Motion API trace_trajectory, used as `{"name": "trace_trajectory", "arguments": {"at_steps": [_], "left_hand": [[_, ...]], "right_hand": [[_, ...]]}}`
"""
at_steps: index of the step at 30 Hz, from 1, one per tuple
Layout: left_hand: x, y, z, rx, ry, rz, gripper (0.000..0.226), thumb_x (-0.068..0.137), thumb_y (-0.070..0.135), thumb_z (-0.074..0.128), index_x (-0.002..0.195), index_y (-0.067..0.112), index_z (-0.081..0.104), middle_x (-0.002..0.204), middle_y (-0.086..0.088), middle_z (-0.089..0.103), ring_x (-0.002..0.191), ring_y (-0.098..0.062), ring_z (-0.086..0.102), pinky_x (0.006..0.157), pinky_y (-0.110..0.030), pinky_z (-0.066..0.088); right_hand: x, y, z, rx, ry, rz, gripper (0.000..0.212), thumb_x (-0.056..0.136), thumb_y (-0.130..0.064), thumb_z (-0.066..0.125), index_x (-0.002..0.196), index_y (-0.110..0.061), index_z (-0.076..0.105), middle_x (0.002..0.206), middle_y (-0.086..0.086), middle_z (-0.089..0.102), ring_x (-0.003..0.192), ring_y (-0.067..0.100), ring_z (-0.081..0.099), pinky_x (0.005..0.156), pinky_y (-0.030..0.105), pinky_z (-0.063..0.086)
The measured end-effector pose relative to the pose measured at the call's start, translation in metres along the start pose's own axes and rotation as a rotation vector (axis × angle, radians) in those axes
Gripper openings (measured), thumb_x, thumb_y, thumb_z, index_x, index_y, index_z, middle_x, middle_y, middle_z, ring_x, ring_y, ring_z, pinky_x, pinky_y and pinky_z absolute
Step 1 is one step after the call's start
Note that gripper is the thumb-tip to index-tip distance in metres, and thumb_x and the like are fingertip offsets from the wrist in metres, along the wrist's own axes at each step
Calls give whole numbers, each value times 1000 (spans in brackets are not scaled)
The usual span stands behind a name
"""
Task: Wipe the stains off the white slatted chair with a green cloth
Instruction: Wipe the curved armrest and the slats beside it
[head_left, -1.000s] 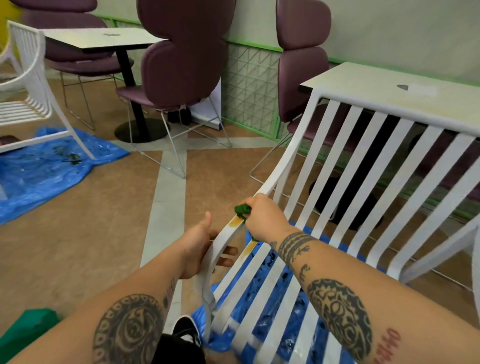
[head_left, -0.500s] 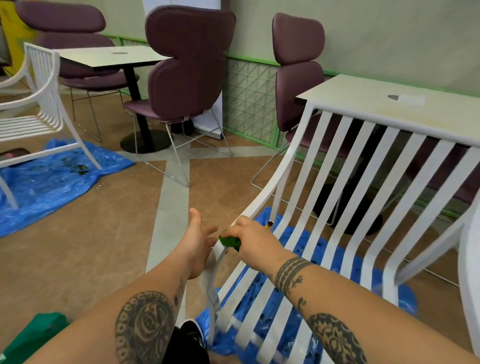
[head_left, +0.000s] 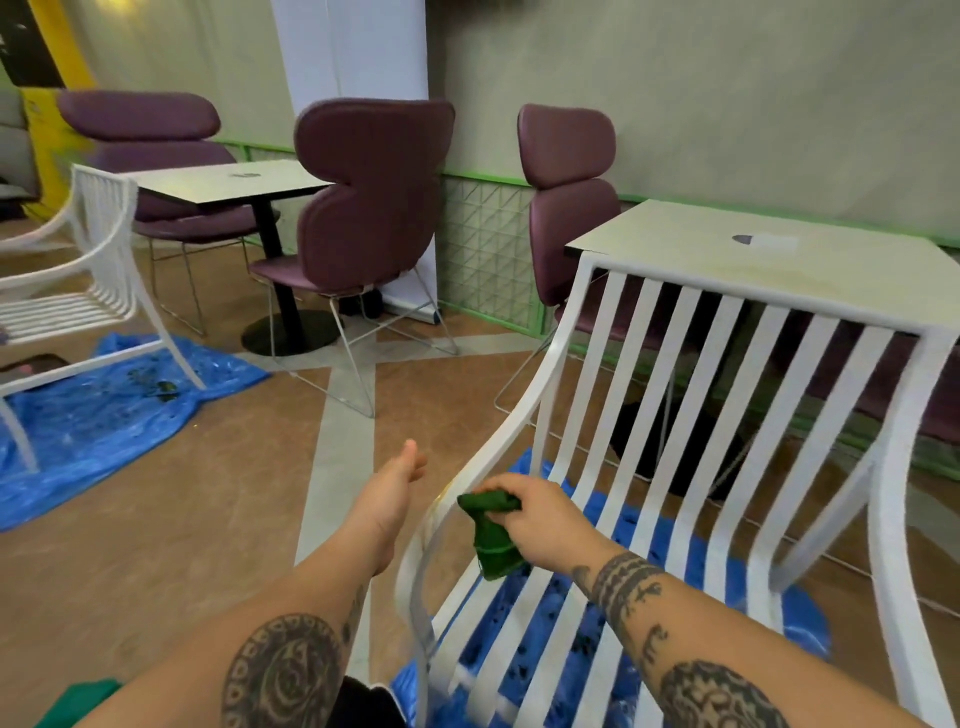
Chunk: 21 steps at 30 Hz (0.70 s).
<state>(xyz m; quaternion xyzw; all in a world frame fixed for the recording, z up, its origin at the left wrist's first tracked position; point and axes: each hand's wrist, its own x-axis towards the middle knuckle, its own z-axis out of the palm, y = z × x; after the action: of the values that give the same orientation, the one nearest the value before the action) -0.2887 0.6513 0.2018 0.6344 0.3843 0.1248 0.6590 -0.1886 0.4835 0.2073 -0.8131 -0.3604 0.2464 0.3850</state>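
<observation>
The white slatted chair (head_left: 691, 415) stands in front of me on a blue tarp, its left armrest curving down toward me. My right hand (head_left: 545, 519) grips a bunched green cloth (head_left: 491, 535) just right of that armrest, the cloth hanging below my fingers over the seat slats. A faint yellowish mark shows on the armrest beside the cloth. My left hand (head_left: 387, 501) hovers left of the armrest with fingers straight and thumb up, holding nothing and apart from the chair.
A second white slatted chair (head_left: 93, 291) stands on another blue tarp (head_left: 104, 410) at the left. Purple chairs (head_left: 369, 208) and two tables (head_left: 779, 260) line the wall behind. Something green (head_left: 78, 701) lies at the bottom left.
My left hand has let go of the armrest and moved off to the left, open. My right hand slid the cloth down the armrest toward me. The view has tilted up.
</observation>
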Motion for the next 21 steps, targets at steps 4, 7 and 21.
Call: {"name": "trace_trajectory", "arguments": {"at_steps": [4,7,21], "left_hand": [[-19,22,17,-39,16,182,27,104,26,48,121,20,68,126,-4,66,123,-26,56,96,-33,44],[-37,38,31,-186,-188,101,29,103,22,46,113,19,73,118,-13,71,111,-33,65,88,-43,55],[-66,62,38,138,-397,163,34,78,22,83,107,12,69,103,-12,75,97,-26,69,89,-40,52]], "right_hand": [[-8,-15,-20,390,93,44,8,102,-23,58,109,-25,63,107,3,71,97,20,70,91,41,59],[-15,-25,-32,770,104,124,14,103,-24,57,115,-21,63,109,7,75,99,25,74,93,49,58],[-41,-43,-84,511,223,-8,25,96,-20,68,121,-19,71,109,2,76,100,18,73,89,35,61]]}}
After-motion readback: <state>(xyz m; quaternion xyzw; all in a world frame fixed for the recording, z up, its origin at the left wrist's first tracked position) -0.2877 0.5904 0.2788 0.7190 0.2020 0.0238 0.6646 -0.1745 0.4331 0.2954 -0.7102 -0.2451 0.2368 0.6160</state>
